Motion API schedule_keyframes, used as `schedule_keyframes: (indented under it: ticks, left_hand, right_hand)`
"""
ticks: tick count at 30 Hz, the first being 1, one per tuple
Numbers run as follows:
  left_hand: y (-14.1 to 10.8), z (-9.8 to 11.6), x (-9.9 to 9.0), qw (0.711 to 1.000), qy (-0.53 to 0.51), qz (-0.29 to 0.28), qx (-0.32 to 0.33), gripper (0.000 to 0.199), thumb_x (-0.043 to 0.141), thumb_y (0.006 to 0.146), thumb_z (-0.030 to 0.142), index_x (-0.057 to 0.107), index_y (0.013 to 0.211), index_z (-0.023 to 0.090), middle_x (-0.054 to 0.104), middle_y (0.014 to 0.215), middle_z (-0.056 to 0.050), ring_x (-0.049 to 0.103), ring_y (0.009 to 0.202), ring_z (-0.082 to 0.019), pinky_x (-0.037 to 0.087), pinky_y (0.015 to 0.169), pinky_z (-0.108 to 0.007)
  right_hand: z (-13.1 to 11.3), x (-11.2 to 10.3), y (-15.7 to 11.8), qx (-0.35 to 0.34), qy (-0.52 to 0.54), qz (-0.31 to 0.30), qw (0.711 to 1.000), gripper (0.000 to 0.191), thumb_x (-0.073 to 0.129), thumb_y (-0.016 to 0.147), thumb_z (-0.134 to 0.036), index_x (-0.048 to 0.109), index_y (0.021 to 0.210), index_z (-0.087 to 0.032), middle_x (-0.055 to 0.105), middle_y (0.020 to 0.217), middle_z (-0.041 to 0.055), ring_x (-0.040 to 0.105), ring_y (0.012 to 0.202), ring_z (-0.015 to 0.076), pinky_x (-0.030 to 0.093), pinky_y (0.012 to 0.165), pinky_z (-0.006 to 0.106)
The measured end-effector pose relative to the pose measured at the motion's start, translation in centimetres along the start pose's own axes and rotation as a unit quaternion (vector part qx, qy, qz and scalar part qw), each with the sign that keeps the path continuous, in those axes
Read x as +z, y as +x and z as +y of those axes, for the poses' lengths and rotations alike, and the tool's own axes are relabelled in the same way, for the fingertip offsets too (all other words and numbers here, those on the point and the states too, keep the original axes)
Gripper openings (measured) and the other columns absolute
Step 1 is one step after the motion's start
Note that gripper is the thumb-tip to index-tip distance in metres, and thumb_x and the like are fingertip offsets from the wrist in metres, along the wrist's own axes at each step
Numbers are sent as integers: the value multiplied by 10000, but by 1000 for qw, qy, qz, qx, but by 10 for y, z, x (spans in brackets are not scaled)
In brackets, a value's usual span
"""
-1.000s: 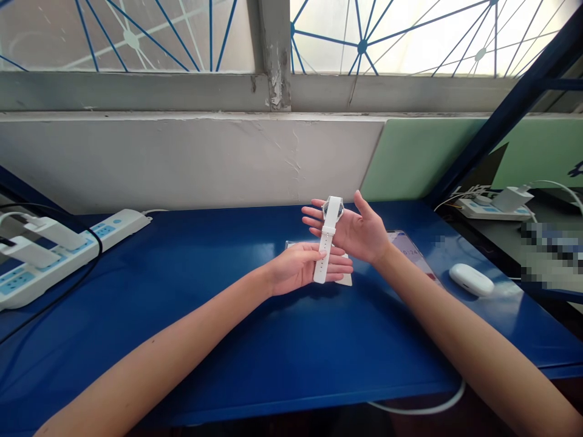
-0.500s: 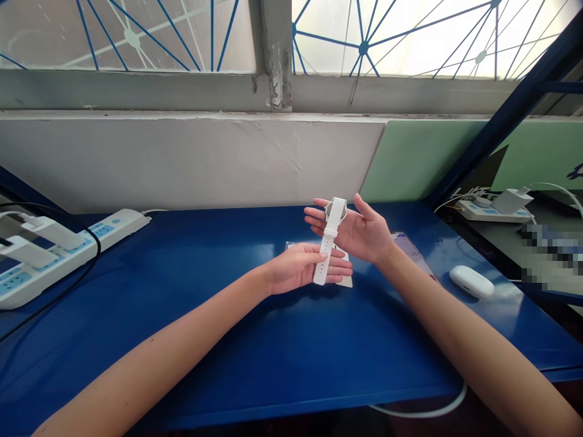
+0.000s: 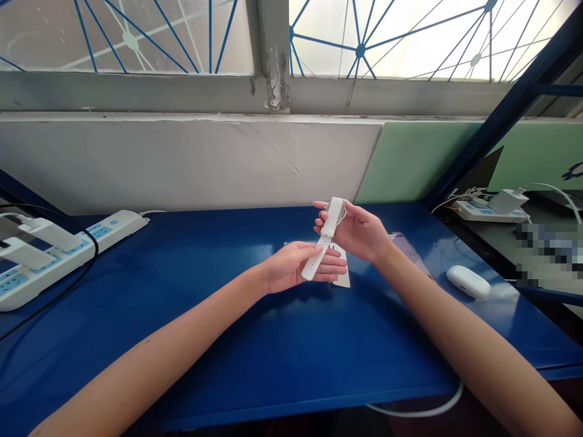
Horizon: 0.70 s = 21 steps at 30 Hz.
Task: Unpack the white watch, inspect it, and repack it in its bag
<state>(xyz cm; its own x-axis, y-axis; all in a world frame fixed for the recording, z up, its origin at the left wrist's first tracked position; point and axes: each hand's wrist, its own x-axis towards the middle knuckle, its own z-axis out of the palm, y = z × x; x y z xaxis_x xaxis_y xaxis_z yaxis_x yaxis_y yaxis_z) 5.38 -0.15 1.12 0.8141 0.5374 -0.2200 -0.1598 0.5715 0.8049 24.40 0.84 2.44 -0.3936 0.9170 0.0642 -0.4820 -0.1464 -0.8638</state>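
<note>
A white wristwatch point(image 3: 336, 213) is held above the blue desk, its perforated strap slanting down to the left. My left hand point(image 3: 291, 266) pinches the lower strap between the thumb and the fingers, which stretch out beneath it. At the upper end, my right hand point(image 3: 359, 230) has its thumb and curled fingers closed around the watch case, which the strap partly covers. Under the hands lies a white card-like piece point(image 3: 342, 276), mostly hidden by them.
A power strip point(image 3: 113, 226) with plugged-in white chargers and a black cable lies left. Behind my right wrist is a phone point(image 3: 410, 252), with a white earbud case point(image 3: 468, 281) farther right. A wall and window rise behind the blue desk point(image 3: 218, 358).
My right hand's fingers and thumb have closed in on the watch case from an open palm. The strap's lower end has swung slightly left in my left hand.
</note>
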Motion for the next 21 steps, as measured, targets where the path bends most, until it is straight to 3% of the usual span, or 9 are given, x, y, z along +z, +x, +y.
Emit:
schedule_keyframes:
  ticks: [4,7,10,16,19,21]
  left_hand:
    - [0,11,-5,996,-93,-6,-6,763,267,962,603,614,1147,-50,612,1203,-287,594,1157,-341,412,1029,-447]
    - [-2,19,-7,988,-147,3,39,881,214,916,696,567,1207,-57,514,1329,-295,489,1266,-370,372,1064,-458]
    - [-2,21,-4,990,-131,35,46,770,333,929,640,553,1221,-38,494,1354,-289,493,1263,-370,382,1062,-460]
    - [2,9,4,992,3,67,108,290,618,907,259,637,1132,78,583,1295,-185,562,1207,-304,411,1058,-426]
    - [4,3,3,987,41,78,131,300,705,849,231,659,1112,95,634,1221,-161,574,1192,-288,413,1055,-419]
    - [4,0,2,986,59,80,135,341,754,803,240,669,1104,103,661,1170,-155,601,1153,-283,430,1035,-423]
  right_hand:
    - [4,-4,6,-72,56,65,994,148,592,886,-384,660,905,-254,685,791,-31,672,850,140,484,984,336]
    - [6,-9,11,-109,63,128,984,153,693,823,-399,642,818,-254,703,769,-42,687,856,133,524,929,284]
    - [8,-12,13,-122,45,154,980,178,702,810,-425,650,834,-257,741,885,-26,688,935,150,540,891,276]
    - [11,-1,7,-137,-100,86,982,244,597,879,-459,695,962,-251,730,1075,34,595,1161,216,415,1042,397]
    - [11,7,2,-169,-218,74,958,241,588,883,-454,716,959,-264,644,1273,40,462,1307,229,324,1092,398]
    - [10,10,0,-172,-268,64,946,253,591,876,-460,728,953,-262,566,1375,44,398,1354,247,332,1072,395]
